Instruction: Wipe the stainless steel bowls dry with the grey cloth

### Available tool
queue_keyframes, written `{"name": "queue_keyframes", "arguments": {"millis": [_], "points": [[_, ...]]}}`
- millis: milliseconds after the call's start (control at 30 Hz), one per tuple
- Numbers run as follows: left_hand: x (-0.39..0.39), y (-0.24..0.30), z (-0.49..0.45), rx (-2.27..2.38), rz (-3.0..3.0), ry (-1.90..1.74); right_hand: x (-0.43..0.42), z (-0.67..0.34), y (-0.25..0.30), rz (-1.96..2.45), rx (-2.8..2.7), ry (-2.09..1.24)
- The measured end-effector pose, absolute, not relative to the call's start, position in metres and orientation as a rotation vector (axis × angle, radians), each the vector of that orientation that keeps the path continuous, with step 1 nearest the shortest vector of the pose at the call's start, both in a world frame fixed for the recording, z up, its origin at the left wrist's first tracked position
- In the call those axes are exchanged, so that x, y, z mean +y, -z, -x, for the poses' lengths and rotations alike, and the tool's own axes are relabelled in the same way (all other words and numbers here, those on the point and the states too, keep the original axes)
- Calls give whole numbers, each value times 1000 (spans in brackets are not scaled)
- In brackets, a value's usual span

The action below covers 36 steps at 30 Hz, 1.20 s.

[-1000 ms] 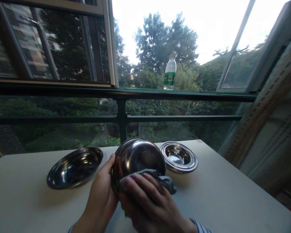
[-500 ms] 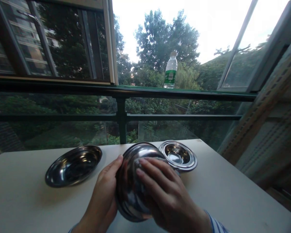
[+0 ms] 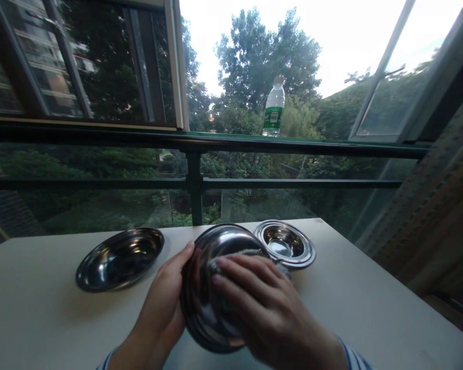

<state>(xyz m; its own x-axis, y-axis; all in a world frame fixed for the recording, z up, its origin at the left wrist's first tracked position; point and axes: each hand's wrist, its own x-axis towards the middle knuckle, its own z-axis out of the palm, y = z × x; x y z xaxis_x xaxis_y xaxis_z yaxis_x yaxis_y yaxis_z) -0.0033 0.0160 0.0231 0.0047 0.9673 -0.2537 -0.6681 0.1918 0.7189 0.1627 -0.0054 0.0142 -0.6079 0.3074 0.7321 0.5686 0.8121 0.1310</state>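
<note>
A shiny metal bowl [image 3: 231,237] is tilted in front of me, its rounded outside turned up toward me. My left hand [image 3: 167,295] grips its left rim, thumb on the outer side and the other fingers hidden underneath. Across the bowl's outer surface lies my right hand [image 3: 260,303], pressing a greyish cloth [image 3: 215,266] against the metal. Only small parts of that cloth show at the fingertips and beyond the knuckles, so its exact kind is hard to make out.
An oval metal bowl [image 3: 119,261] rests at the left of the white table [image 3: 355,303]. Behind the held bowl, at right, stand wide-rimmed metal bowls [image 3: 283,244], seemingly nested. A plastic bottle [image 3: 273,110] stands beyond the green railing [image 3: 332,149] by the open window.
My right hand with the cloth has shifted slightly left over the bowl. The left hand keeps its hold. The whole view has moved a little.
</note>
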Motion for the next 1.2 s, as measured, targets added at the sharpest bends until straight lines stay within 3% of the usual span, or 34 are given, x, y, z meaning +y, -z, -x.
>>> {"name": "queue_keyframes", "arguments": {"millis": [100, 300, 467, 600, 1200], "points": [[16, -26, 2, 855, -427, -1331, -4, -167, -17, 844, -2207, 408], [17, -23, 1, 762, -363, -1203, -7, -163, -19, 630, -2366, 356], [16, -23, -3, 829, -304, -1199, -1, -169, -18, 902, -2254, 311], [21, -19, -1, 788, -291, -1165, -10, -162, -20, 697, -2422, 218], [24, -25, 5, 811, -281, -1317, -12, -205, -42, 873, -2246, 305]]}}
